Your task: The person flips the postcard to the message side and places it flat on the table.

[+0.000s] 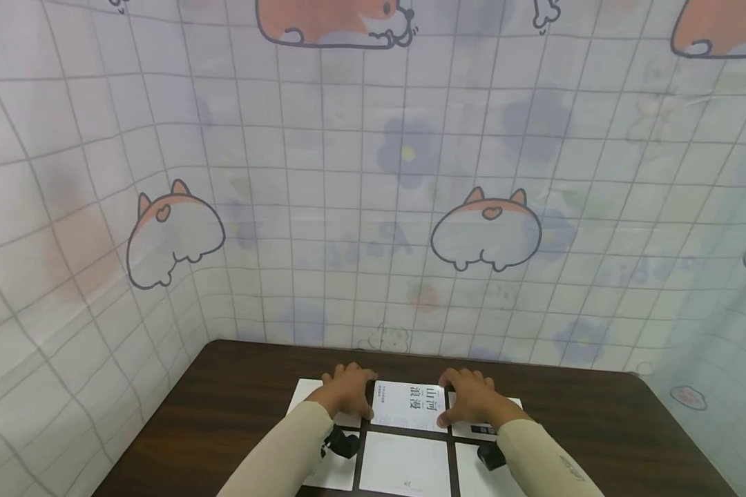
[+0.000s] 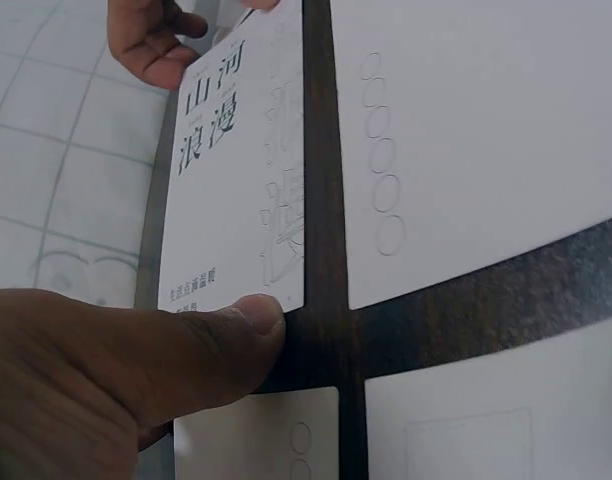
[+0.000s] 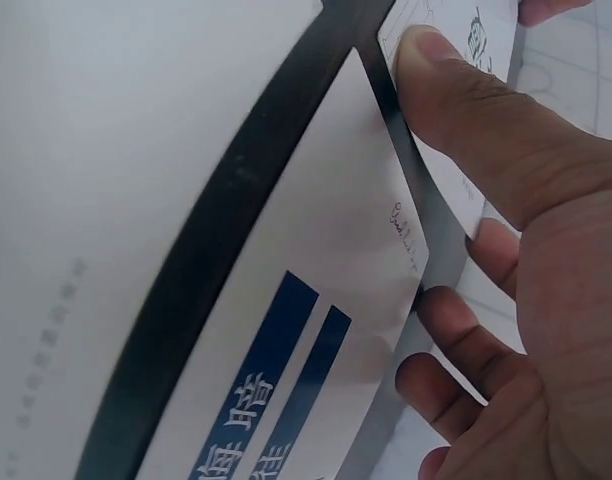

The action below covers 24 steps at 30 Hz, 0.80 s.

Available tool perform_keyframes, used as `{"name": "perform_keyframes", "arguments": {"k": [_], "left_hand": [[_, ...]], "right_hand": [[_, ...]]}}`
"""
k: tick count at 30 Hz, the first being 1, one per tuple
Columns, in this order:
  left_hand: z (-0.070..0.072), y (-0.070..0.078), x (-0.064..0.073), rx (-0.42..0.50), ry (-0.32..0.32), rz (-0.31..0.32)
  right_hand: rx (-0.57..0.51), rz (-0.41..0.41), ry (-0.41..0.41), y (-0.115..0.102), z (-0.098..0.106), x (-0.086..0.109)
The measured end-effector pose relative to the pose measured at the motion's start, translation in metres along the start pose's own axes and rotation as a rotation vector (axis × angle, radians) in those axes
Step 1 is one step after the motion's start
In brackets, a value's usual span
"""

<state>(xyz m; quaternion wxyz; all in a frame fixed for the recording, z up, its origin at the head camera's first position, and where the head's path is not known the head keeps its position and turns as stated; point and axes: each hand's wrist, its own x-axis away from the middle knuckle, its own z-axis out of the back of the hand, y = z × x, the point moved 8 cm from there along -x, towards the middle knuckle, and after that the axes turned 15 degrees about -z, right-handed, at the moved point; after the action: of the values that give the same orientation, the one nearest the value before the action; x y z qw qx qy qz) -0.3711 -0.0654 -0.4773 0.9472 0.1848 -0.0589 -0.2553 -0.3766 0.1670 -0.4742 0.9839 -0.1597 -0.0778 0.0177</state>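
A white printed card (image 1: 404,408) with large dark characters lies in the middle of the far row, between my two hands. My left hand (image 1: 349,392) grips its left end, with the thumb (image 2: 241,335) at the near corner; in the left wrist view the other fingers are mostly hidden. At the opposite end, my right hand (image 1: 469,399) holds the card by its edges. The right wrist view shows that thumb (image 3: 431,75) on the near edge and a fingertip (image 3: 491,250) at the far edge. Under my right palm lies a card with blue stripes (image 3: 316,195).
White cards fill two rows: a far left card (image 1: 302,395), a near left card (image 1: 338,476), a near middle card (image 1: 404,459) and a near right card (image 1: 481,480). All lie on a dark wooden table (image 1: 224,400). A patterned curtain (image 1: 348,290) hangs behind and at the sides.
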Motion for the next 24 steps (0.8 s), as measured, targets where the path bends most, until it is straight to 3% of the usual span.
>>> {"name": "perform_keyframes", "arguments": {"k": [9, 15, 24], "left_hand": [[0.0001, 0.0001, 0.0034, 0.050, 0.050, -0.027], [-0.0013, -0.0019, 0.0040, 0.017, 0.115, -0.068], [-0.0030, 0.0010, 0.0033, 0.060, 0.190, -0.124]], "right_hand": [[-0.021, 0.032, 0.062, -0.0013, -0.0020, 0.0008], [-0.054, 0.046, 0.079, -0.0051, -0.0070, 0.0025], [-0.151, 0.011, 0.079, 0.0017, -0.0043, 0.0095]]}}
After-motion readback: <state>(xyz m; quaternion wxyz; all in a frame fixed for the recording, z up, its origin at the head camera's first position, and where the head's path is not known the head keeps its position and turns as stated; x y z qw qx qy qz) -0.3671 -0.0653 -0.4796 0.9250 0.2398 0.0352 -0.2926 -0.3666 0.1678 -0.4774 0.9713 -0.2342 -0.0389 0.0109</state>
